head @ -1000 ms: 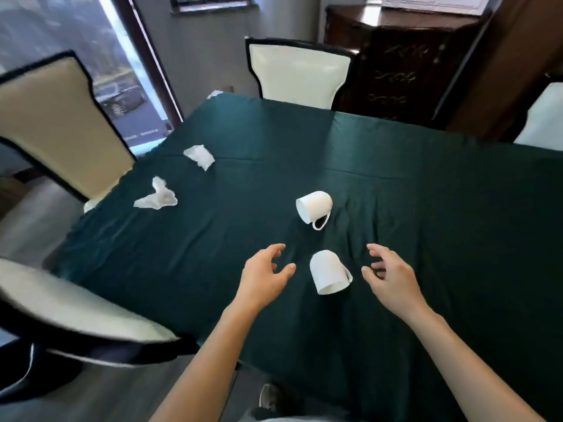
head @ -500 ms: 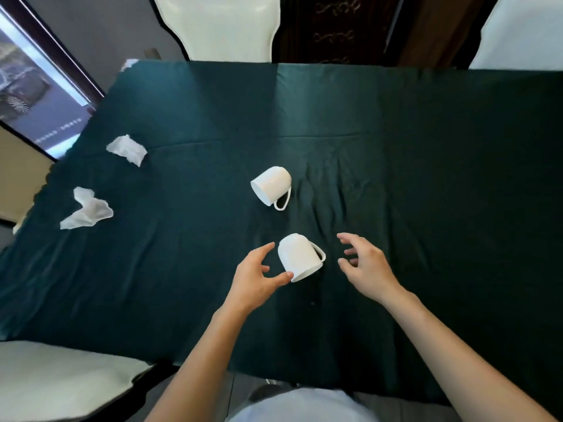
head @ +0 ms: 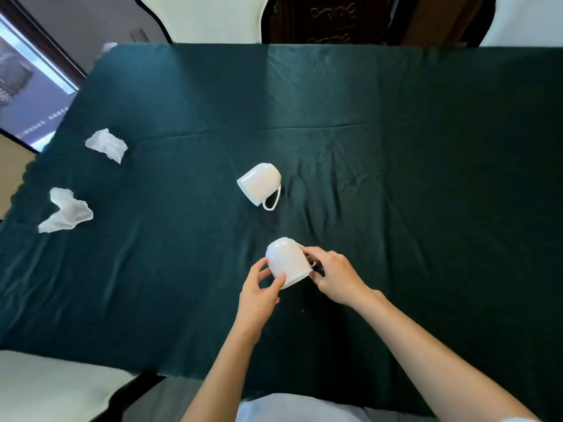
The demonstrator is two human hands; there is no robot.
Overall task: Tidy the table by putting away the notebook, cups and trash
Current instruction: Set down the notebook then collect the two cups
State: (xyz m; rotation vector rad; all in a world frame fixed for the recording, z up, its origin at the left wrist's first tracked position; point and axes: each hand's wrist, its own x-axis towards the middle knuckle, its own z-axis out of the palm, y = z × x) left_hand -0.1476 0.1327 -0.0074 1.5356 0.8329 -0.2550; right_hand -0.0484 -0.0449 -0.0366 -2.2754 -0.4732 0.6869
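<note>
A dark green cloth is covering the whole rectangular table, creasing in long folds across the middle and rumpling right of centre. Just below the centre of the frame, the nearer white ceramic mug is tilting with its base toward the upper left and its rim toward the lower right; whether it is clear of the cloth cannot be told. The left hand is gripping its body, thumb and fingers curling round the lower left side. The right hand is pinching it on the handle side, fingers bent and hiding most of the handle. Above them, near the centre, the second white ceramic mug is lying on its side, mouth facing lower left and handle pointing down the frame. At the left edge, a crumpled white tissue is sitting on the cloth, and a flatter crumpled white tissue is lying below it, apart from it. A cream upholstered chair with a dark frame is standing at the top edge, beside a dark carved wooden cabinet. Another cream chair seat is showing at the lower left. A dark-framed window is letting in daylight at the upper left.
</note>
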